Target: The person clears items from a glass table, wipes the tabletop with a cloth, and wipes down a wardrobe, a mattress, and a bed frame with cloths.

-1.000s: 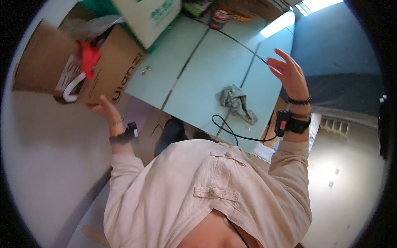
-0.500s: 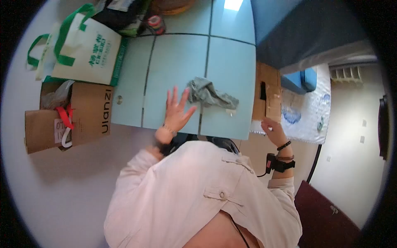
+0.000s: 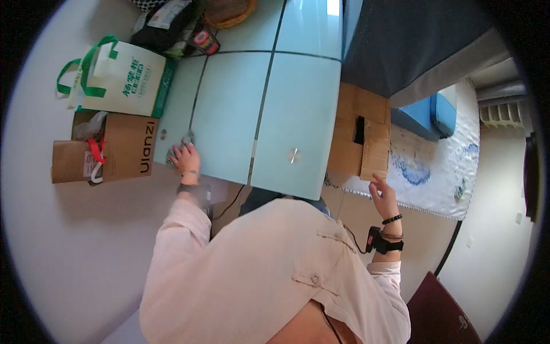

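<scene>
Head view: left of centre, the left hand (image 3: 187, 159) spreads over a grey cloth (image 3: 189, 137) at the tabletop's (image 3: 229, 114) edge, pinch unclear; flat, even pressure should suit. Right of centre, the right hand (image 3: 383, 198), loosely open, looks empty.

Tabletop (image 3: 229, 126): glossy, smooth, glass-like. Rag (image 3: 189, 137) under my left hand (image 3: 185, 161): matt, rumpled cloth. Disc (image 3: 294, 155): shiny metal. Ulanzi box (image 3: 129, 146): matt cardboard. My sleeve (image 3: 182, 229): creased cloth.
</scene>
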Available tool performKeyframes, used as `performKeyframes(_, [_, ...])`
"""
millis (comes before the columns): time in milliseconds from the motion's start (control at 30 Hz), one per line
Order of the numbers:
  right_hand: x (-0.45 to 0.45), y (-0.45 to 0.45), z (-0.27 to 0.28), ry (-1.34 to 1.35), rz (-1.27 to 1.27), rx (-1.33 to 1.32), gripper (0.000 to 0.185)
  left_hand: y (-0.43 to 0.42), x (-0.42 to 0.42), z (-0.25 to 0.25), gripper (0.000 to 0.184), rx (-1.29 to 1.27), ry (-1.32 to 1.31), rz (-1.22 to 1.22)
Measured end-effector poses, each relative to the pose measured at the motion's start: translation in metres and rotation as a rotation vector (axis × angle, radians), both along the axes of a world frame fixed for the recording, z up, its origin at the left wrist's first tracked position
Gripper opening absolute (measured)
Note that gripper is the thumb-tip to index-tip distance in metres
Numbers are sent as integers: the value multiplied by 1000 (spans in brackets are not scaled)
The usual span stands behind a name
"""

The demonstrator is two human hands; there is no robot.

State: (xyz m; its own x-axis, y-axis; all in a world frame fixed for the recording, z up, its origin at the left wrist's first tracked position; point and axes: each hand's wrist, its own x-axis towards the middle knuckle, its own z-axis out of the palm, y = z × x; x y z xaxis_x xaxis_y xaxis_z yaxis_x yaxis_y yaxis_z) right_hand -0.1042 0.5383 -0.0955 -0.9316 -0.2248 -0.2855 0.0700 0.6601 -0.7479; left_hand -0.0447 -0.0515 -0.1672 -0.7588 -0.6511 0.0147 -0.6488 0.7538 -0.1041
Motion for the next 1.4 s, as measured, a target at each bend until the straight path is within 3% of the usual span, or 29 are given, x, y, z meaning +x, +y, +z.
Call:
performKeyframes(33, [-4,-8,1,13,15,-11,34,30,-6,15,42,119,-13,92])
performKeyframes(133, [-14,-41,-28,285,36,-64,35,158,-39,30,40,249,384,-338])
performKeyframes(167, [-18,-59,-24,228,23,-73,37,203,-48,41,41,61,353,-659])
performKeyframes(233, [-20,-99,-20,181,21,-92,39,261,-50,67,41,289,204,-969])
performKeyframes(267, [-20,-118,-24,340,77,-108,42,268,-52,70,40,355,136,-1133])
performKeyframes(300, [-21,-133,-25,495,132,-120,45,254,-60,70,40,344,144,-1131])
performKeyframes(367, [-20,-154,-13,452,142,-77,48,200,-85,69,39,105,90,-1197])
performKeyframes(433, [-20,-161,-12,344,166,-57,54,122,-141,71,38,353,-342,-482])
performKeyframes(467, [-21,-163,-13,358,163,-58,54,70,-149,52,42,338,-173,-254])
performKeyframes(500, [-20,-165,-15,335,149,-71,53,13,-153,17,49,231,-80,-98])
performKeyframes(533, [-19,-168,-15,309,132,-83,53,19,-166,29,49,225,-71,-111])
performKeyframes(600, [-20,-174,-9,289,115,-53,51,54,-186,41,54,232,-138,169])
performKeyframes(633, [-20,-176,-7,283,82,-47,50,80,-198,20,54,147,-13,-35])
performKeyframes(667, [-21,-179,-6,276,49,-40,49,130,-204,71,50,456,-67,-155])
performKeyframes(700, [-21,-183,-6,276,45,-35,49,152,-214,29,43,234,-141,-460])
performKeyframes(767, [-24,-189,-6,321,-5,36,47,205,-186,77,51,245,-61,-1182])
performKeyframes(800, [-28,-190,-7,326,-10,48,47,205,-186,69,51,357,-62,-1357])
performKeyframes(900, [-31,-189,-11,287,-34,76,46,150,-248,67,47,380,-172,-1542])
performKeyframes(1000, [-32,-188,-13,311,-42,74,45,108,-332,68,45,419,-228,-794])
performKeyframes(1167, [-29,-189,-15,253,-60,72,44,153,-425,58,49,388,23,-574])
performKeyframes(1267, [-32,-189,-14,317,-45,146,41,173,-498,34,52,391,10,-426])
performKeyframes(1300, [-30,-189,-20,328,-63,82,41,187,-508,48,51,451,36,-381])
performKeyframes(1400, [-30,-190,-19,331,-83,10,41,225,-540,41,49,370,-7,-551])
